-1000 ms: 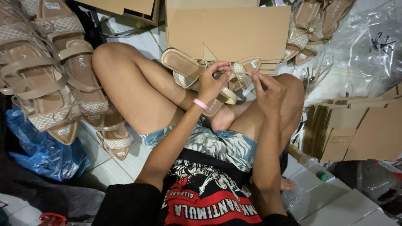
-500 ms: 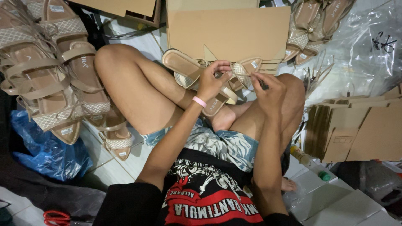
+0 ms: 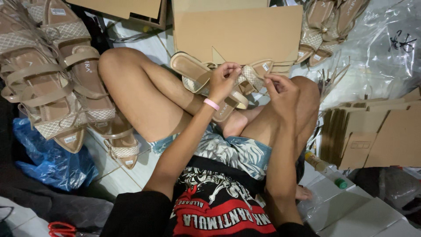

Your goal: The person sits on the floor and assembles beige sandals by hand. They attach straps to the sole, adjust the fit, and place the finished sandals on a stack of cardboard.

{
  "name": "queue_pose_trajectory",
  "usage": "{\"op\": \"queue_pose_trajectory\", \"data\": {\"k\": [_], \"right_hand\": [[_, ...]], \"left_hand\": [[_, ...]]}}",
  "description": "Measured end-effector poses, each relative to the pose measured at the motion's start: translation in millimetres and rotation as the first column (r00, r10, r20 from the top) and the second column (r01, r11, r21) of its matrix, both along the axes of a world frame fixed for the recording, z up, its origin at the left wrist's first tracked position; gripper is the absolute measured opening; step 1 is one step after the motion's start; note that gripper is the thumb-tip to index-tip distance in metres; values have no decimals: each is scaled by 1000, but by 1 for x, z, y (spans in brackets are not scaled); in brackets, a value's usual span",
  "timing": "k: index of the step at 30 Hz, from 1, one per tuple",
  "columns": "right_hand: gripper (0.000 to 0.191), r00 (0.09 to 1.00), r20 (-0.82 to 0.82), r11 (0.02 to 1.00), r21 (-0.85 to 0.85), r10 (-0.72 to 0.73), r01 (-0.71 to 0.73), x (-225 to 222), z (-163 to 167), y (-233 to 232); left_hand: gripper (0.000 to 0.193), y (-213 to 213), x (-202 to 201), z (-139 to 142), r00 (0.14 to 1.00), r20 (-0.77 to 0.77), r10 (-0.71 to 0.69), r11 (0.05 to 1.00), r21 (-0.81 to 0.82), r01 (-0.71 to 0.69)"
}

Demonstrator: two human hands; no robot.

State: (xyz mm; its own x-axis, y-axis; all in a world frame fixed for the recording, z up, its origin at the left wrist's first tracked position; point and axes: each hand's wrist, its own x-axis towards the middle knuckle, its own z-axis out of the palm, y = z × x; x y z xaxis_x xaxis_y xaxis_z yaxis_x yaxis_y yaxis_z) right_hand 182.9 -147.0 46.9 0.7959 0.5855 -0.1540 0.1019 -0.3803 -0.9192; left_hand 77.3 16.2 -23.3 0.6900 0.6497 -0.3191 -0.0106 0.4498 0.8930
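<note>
Sandal (image 3: 197,75) in beige lies across the person's crossed legs, its sole toward the flat cardboard box (image 3: 239,33) in front, its woven strap with the bow raised between both hands; a second sandal (image 3: 230,107) of the same colour lies under it, against the knee. The left hand (image 3: 223,81), with a pink band (image 3: 212,104) on its wrist, is closed around the strap and the edge of the sole, thumb and forefinger pinched together on the bow part; the right hand (image 3: 283,90) has its fingertips pressed together on the other end of the bow, beside a small white sticker, and whether it grips the bow or only a thread cannot be told.

The work seems to be a fine adjusting of the bow on the strap; to do it well, the left hand should probably keep the sole steady on the leg so the strap does not twist, while the right hand moves only with small pulls; a strong pull may tear the woven band.

A heap of finished sandals (image 3: 48,74) lies at the left on the tiled floor, a blue plastic bag (image 3: 52,162) under it; more sandals (image 3: 326,26) lie at the top right, near clear plastic sheets (image 3: 381,48); folded cardboard pieces (image 3: 377,136) stand at the right; red scissors (image 3: 61,229) are at the lower left.
</note>
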Motion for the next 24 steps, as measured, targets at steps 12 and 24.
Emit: {"op": "queue_pose_trajectory", "data": {"k": [12,24], "right_hand": [[17,994,-102,997,-55,42,-47,2,-2,0],[13,884,420,972,-194,207,-136,-6,28,22]], "left_hand": [[13,0,-3,-2,996,23,-84,996,6,83],[29,2,-6,2,983,-17,-181,963,201,180]]}}
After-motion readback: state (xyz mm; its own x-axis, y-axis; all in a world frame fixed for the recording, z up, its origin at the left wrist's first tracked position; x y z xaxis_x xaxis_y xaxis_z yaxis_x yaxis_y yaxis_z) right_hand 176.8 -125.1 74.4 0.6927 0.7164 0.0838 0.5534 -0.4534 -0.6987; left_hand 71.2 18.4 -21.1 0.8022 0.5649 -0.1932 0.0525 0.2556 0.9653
